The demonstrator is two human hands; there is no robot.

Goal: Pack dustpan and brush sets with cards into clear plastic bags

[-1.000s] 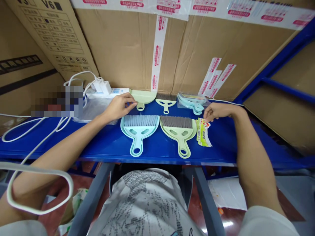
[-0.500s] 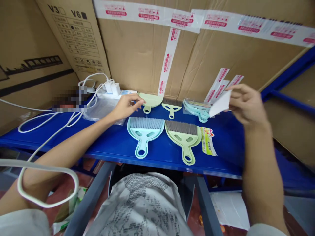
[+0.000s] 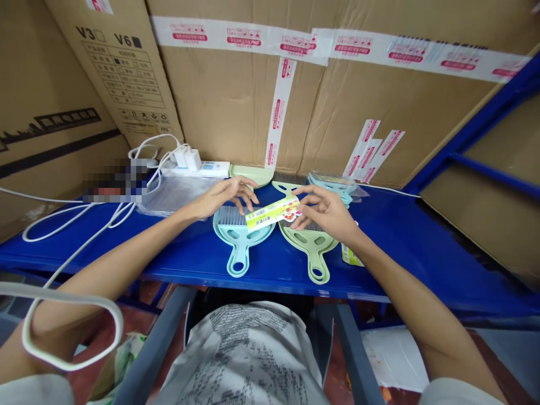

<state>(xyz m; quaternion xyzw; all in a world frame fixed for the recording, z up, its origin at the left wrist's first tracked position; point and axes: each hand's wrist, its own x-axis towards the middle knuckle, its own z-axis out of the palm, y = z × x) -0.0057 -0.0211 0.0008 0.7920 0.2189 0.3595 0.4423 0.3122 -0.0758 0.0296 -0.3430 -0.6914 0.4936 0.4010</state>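
Between thumb and fingers, my right hand (image 3: pixel 323 212) pinches one end of a printed label card (image 3: pixel 270 214), yellow-green and white with a flower pattern. My left hand (image 3: pixel 234 194) is beside the card's other end, fingers apart and holding nothing. Below the card lies a light blue dustpan and brush set (image 3: pixel 239 242), handle toward me. To its right is a green dustpan and brush set (image 3: pixel 314 247), partly covered by my right hand. A second label card (image 3: pixel 351 255) shows partly under my right wrist. Behind are a green dustpan (image 3: pixel 253 175) and a green brush (image 3: pixel 287 185).
A bagged light blue set (image 3: pixel 331 183) lies at the back right. Clear plastic bags (image 3: pixel 177 197), a power strip with white plugs (image 3: pixel 189 160) and looping white cables (image 3: pixel 84 208) occupy the left. Cardboard boxes (image 3: pixel 236 107) wall in the blue table (image 3: pixel 392 236).
My right hand has moved left and down from the right side, bringing the card over the sets; its printed face now shows. My left hand's fingers have spread. The view has shifted slightly.
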